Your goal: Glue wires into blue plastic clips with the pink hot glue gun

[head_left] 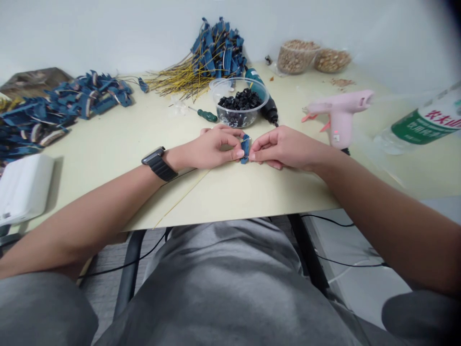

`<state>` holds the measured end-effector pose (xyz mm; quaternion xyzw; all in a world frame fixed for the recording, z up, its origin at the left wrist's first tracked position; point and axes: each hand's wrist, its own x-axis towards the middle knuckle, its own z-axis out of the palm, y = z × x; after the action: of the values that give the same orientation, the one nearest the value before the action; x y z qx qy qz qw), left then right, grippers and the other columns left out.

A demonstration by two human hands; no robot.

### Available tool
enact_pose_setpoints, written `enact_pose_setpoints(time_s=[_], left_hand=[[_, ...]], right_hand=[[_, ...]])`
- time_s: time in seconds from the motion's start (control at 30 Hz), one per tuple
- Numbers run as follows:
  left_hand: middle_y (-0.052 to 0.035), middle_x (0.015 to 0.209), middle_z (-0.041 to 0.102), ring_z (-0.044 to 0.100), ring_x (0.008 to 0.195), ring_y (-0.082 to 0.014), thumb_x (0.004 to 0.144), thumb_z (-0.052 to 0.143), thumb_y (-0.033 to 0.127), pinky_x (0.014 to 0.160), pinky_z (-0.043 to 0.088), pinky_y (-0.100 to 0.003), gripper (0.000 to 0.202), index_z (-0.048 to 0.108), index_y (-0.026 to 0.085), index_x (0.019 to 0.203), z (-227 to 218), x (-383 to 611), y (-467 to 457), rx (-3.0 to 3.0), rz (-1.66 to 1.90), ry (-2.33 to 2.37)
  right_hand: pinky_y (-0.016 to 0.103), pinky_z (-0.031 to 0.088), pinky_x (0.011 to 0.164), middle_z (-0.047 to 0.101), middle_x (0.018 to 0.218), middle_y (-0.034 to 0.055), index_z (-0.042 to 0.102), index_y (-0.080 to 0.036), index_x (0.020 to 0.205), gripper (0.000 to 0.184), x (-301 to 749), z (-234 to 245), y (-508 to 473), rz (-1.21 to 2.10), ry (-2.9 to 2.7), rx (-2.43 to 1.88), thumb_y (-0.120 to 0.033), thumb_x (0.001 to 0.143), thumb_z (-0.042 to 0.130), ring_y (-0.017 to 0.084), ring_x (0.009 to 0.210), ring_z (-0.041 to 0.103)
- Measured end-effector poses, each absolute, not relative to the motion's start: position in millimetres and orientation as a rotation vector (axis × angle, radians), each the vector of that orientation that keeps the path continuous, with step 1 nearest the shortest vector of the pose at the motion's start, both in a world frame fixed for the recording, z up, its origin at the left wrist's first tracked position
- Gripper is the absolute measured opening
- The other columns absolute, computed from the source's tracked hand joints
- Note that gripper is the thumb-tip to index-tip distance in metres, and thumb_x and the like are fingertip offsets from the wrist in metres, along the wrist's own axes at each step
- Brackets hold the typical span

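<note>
My left hand (211, 149) and my right hand (284, 148) meet over the table's middle, both pinching a small blue piece (245, 148) between thumb and fingers. A thin yellow wire (180, 202) runs from under my left hand toward the table's front edge. A dark watch (158, 163) sits on my left wrist. Just behind the hands stands a clear plastic bowl (223, 91) holding small black pieces (240, 101).
A pile of blue pieces (54, 108) lies at the left, and a bundle with yellow wires (201, 62) at the back. A green screwdriver (206, 115), pink glue gun (338, 115), water bottle (421, 122), white box (23, 187) and two bowls of brown bits (313, 56) stand around.
</note>
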<state>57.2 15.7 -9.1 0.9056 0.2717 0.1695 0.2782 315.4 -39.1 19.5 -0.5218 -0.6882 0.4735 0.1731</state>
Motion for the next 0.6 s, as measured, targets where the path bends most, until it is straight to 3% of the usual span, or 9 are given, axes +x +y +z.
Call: enact_pose_setpoints(time_s=[0.1, 0.33, 0.6], left_hand=[[-0.0101, 0.136, 0.084, 0.058, 0.161, -0.0390, 0.105, 0.063, 0.072, 0.136, 0.040, -0.068, 0.050, 0.087, 0.028, 0.100, -7.8, 57.0, 14.6, 2.406, 0.444, 0.751], [-0.0076, 0.144, 0.081, 0.055, 0.164, -0.0381, 0.098, 0.073, 0.050, 0.141, 0.033, -0.066, 0.028, 0.087, 0.027, 0.097, -0.3, 59.7, 6.6, 2.369, 0.413, 0.821], [-0.0054, 0.142, 0.082, 0.057, 0.161, -0.0382, 0.096, 0.074, 0.049, 0.140, 0.034, -0.065, 0.025, 0.087, 0.028, 0.094, -0.9, 61.9, 6.5, 2.361, 0.434, 0.823]], right_hand=[[0.032, 0.027, 0.053, 0.056, 0.058, -0.0015, 0.082, -0.022, 0.083, 0.023, 314.7, 19.3, -39.2, 1.364, -1.922, -1.487, -0.041, 0.089, 0.094, 0.011, 0.049, 0.042], [0.029, 0.022, 0.050, 0.056, 0.056, -0.0016, 0.083, -0.017, 0.083, 0.009, 314.3, 16.7, -39.1, 1.392, -1.849, -1.451, -0.014, 0.091, 0.081, 0.008, 0.046, 0.042], [0.030, 0.020, 0.048, 0.058, 0.061, -0.0015, 0.080, -0.017, 0.077, 0.020, 313.4, 17.5, -39.1, 1.433, -1.822, -1.421, -0.022, 0.093, 0.092, 0.006, 0.045, 0.041]])
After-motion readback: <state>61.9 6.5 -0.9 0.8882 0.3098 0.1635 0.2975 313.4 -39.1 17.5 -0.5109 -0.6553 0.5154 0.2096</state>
